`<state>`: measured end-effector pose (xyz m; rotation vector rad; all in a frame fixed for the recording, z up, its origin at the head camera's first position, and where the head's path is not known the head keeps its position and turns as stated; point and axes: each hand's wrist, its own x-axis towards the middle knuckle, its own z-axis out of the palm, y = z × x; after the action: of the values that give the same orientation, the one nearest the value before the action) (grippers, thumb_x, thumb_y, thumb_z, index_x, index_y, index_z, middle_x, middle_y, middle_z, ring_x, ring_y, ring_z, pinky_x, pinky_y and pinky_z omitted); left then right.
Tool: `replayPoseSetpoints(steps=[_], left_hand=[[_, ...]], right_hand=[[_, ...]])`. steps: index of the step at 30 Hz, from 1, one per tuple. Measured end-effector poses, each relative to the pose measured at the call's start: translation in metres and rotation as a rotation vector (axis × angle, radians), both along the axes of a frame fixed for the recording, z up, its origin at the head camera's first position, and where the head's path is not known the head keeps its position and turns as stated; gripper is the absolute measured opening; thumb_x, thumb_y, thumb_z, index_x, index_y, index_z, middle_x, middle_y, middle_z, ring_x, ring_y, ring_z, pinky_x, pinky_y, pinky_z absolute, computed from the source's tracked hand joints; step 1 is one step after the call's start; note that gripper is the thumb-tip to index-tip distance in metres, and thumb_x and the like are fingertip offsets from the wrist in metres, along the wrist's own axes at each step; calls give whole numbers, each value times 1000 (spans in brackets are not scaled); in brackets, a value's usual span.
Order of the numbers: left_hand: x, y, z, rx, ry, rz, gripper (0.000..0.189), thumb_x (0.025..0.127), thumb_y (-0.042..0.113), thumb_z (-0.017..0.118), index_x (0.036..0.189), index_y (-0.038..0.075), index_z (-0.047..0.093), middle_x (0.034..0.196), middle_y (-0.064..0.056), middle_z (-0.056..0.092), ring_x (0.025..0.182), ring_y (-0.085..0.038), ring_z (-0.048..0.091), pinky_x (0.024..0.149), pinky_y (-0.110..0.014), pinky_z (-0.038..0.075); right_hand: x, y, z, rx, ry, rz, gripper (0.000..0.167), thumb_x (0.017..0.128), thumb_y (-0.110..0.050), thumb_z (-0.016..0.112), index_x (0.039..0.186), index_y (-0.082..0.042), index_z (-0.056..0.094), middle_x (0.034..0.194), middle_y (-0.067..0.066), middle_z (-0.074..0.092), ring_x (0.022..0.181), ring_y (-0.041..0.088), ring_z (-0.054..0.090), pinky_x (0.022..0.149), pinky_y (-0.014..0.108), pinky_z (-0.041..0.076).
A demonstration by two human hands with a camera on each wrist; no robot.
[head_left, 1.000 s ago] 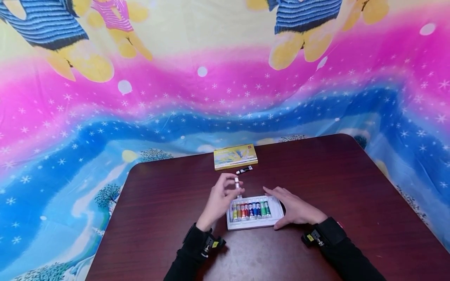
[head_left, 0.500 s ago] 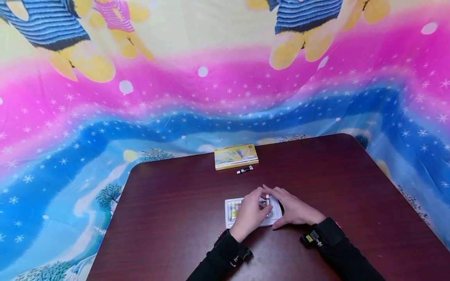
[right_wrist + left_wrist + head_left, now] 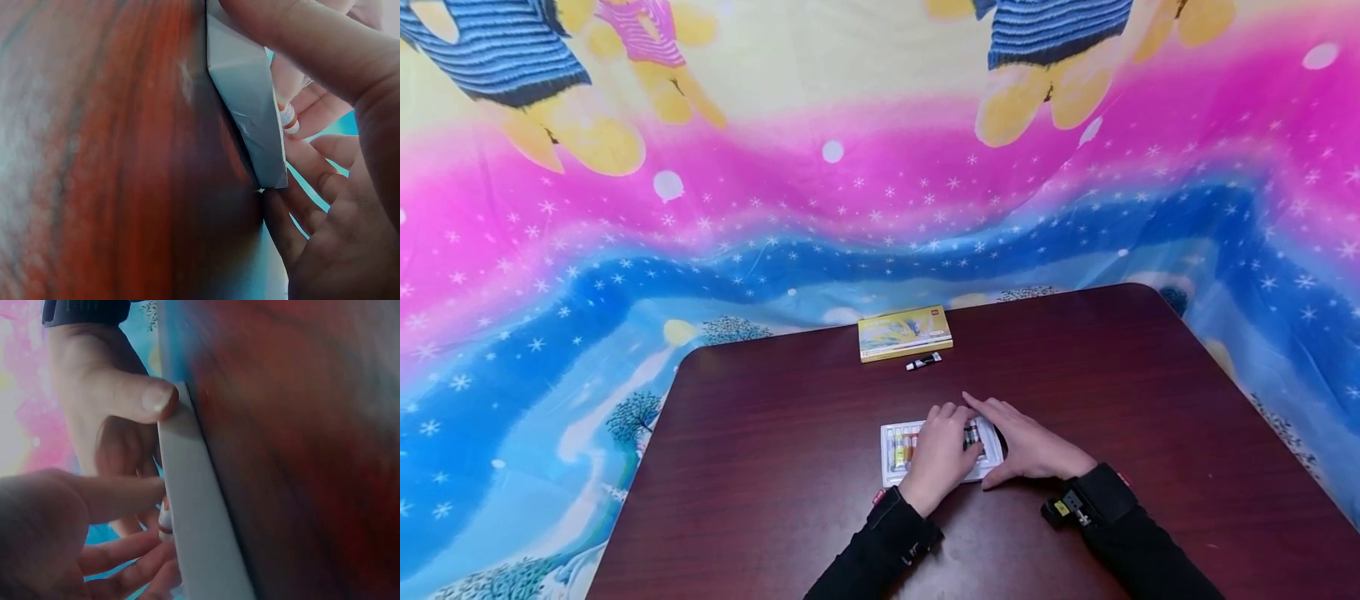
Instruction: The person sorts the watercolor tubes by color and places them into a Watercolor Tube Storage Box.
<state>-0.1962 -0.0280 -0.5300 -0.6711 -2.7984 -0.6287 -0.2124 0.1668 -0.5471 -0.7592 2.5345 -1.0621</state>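
Observation:
A white tray (image 3: 890,478) of several small paint tubes (image 3: 899,452) lies on the table in the head view. My left hand (image 3: 937,457) is over its middle and covers many of the tubes. Between that hand's thumb and fingers is a paint tube (image 3: 165,522) with a white cap, low at the tray's edge in the left wrist view; the same cap and an orange-brown band show in the right wrist view. My right hand (image 3: 1036,446) holds the tray's right end, thumb on the near side, fingers at the far side.
Toward the back of the dark red-brown table (image 3: 760,467) lies a yellow paint box (image 3: 906,333). A loose black paint tube (image 3: 923,362) with a white cap is just in front of it. A printed curtain (image 3: 880,183) hangs behind the table.
My left hand has carried the white-capped paint tube from above the tray's left part rightward and lowered it toward the tray's right part. My right hand stays at the tray's end.

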Motion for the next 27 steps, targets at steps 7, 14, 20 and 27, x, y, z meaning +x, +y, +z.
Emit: replayPoseSetpoints(steps=[7,14,20,27], left_hand=[[1,0,0,-96,11,-17,48,84,34,84,124,12,72,110,-4,71,99,-20,62,87,-30,54],[3,1,-1,-204,69,-21,52,85,41,83,125,10,73,112,-4,71,99,-20,62,87,-29,55],[6,4,-1,-308,150,-15,47,86,43,79,119,11,77,112,-3,72,97,-19,63,88,-28,55],[7,4,1,-330,198,-16,28,84,39,79,101,15,82,108,-2,72,91,-19,62,80,-28,57]], right_hand=[[0,2,0,-10,-5,-4,127,69,-42,96,168,-20,19,168,23,26,155,52,17,115,75,25],[0,2,-1,-20,-12,-4,129,68,-41,97,168,-21,18,168,21,27,155,52,17,115,76,25],[-1,2,-2,-35,3,2,129,67,-39,97,168,-20,19,167,22,29,153,50,21,114,72,29],[-3,-1,-2,-16,50,11,129,66,-39,98,167,-17,21,159,17,39,142,37,40,108,57,42]])
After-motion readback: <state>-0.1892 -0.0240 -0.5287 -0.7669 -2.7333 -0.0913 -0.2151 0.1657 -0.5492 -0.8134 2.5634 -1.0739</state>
